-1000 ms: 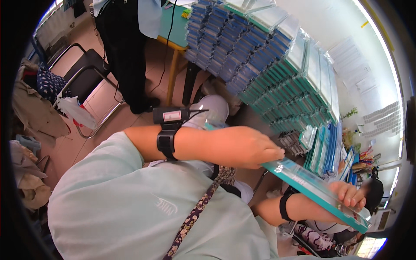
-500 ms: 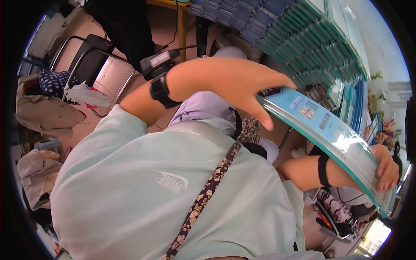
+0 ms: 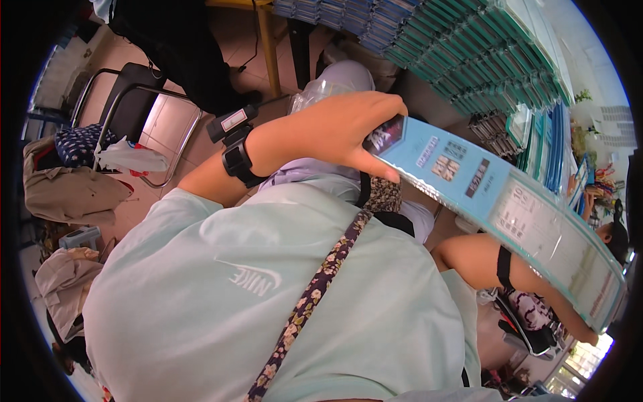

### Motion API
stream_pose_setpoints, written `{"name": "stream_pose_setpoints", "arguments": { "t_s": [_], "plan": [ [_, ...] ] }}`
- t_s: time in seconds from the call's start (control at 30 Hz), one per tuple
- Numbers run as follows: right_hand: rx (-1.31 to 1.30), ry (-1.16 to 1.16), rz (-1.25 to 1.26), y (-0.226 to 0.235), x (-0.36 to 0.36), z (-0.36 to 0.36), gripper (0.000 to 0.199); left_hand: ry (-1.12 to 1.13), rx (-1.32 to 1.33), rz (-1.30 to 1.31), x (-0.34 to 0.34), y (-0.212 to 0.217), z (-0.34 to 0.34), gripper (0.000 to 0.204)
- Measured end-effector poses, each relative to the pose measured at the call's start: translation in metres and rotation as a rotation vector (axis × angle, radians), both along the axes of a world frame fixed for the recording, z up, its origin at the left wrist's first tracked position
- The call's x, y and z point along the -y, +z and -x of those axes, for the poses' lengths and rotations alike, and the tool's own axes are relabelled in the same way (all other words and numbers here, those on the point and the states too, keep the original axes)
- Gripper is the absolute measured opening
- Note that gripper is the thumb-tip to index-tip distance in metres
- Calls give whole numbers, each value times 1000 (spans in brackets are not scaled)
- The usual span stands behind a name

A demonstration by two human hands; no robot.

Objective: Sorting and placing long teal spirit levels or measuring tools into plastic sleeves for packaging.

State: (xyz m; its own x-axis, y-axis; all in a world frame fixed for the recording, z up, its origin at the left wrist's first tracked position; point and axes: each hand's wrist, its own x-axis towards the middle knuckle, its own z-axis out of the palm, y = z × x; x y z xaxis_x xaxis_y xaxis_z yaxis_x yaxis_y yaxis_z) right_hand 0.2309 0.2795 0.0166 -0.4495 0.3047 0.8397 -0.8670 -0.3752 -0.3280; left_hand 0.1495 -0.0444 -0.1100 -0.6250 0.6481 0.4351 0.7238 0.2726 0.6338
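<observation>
A long, flat frame-like pack, in shiny clear film with teal edges, is held slanting down to the right. A light-blue printed panel covers its left part, and a paler printed sheet shows at the right. My left hand grips its left end, thumb along the near edge and fingers at the far corner. Under the right end lies my right hand. The pack covers most of that hand, so its fingers are hidden. Black straps circle both forearms, and the left one carries a small black device.
Tall stacks of flat teal-edged pieces and blue-edged ones stand ahead. A metal-framed chair is at the left, near clothes and a white plastic bag. A person in black trousers stands beyond it.
The pack has turned so its printed face shows more fully. My left hand has moved slightly left with it. My right hand has shifted from on top of the right end to beneath it.
</observation>
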Motion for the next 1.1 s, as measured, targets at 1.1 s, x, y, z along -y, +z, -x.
{"name": "stream_pose_setpoints", "arguments": {
  "t_s": [1.1],
  "plan": [
    [-34,19,-151,-8,41,23,57,-49,5,-131,2,-5,13,83]
  ]
}}
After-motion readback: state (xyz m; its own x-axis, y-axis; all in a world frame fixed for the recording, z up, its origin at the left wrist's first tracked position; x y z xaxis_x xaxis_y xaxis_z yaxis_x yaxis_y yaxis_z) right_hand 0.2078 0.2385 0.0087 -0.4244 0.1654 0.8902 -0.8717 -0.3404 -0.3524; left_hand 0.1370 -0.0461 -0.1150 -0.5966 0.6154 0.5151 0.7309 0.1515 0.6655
